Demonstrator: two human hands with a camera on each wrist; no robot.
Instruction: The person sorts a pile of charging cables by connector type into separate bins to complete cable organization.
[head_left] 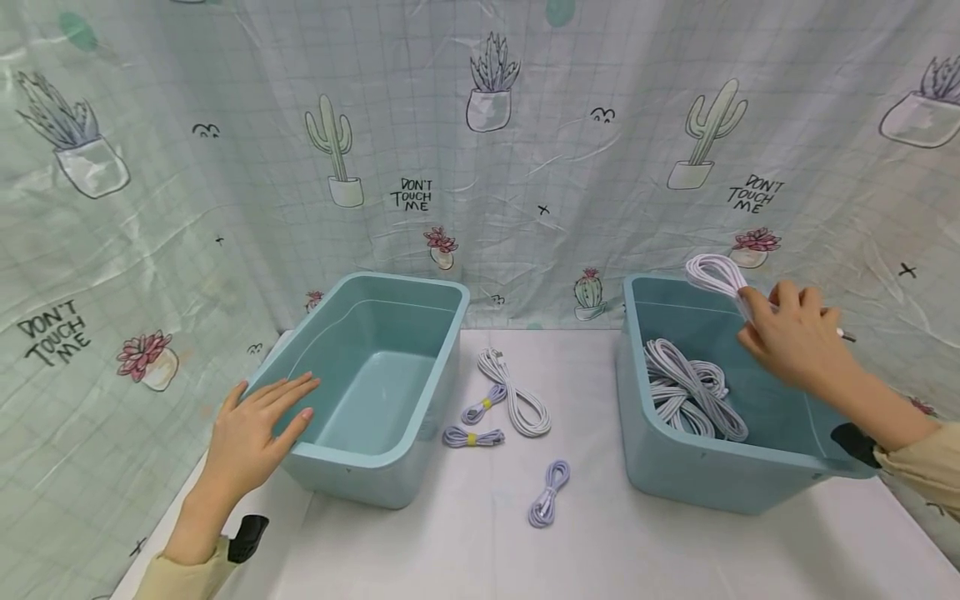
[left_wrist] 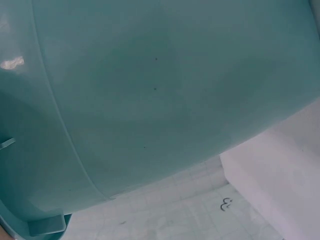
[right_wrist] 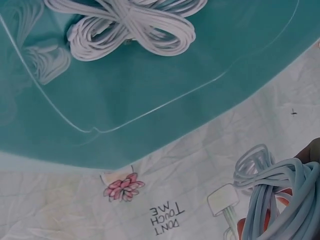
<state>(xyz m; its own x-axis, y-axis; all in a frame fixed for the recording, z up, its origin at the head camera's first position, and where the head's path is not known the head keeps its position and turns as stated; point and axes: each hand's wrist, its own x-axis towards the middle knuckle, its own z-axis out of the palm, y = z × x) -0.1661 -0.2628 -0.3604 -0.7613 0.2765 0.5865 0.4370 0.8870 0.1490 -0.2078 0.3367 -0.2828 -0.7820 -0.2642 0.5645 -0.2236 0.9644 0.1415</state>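
Note:
My right hand grips a coiled white cable above the right blue-green bin. In the right wrist view the loops of this cable show at the lower right, with fingertips behind them. Several bundled white cables lie inside that bin, toward its left side. My left hand rests at the near left rim of the other blue-green bin, its fingers extended over the opening. No cable shows inside this left bin. The left wrist view is mostly filled by the bin's outer wall.
On the white table, between the bins, lie a long white cable, two small bundles with yellow ties, a cable bundle and another bundle, and nearer, a pale coil. A cactus-print curtain hangs behind and at the sides.

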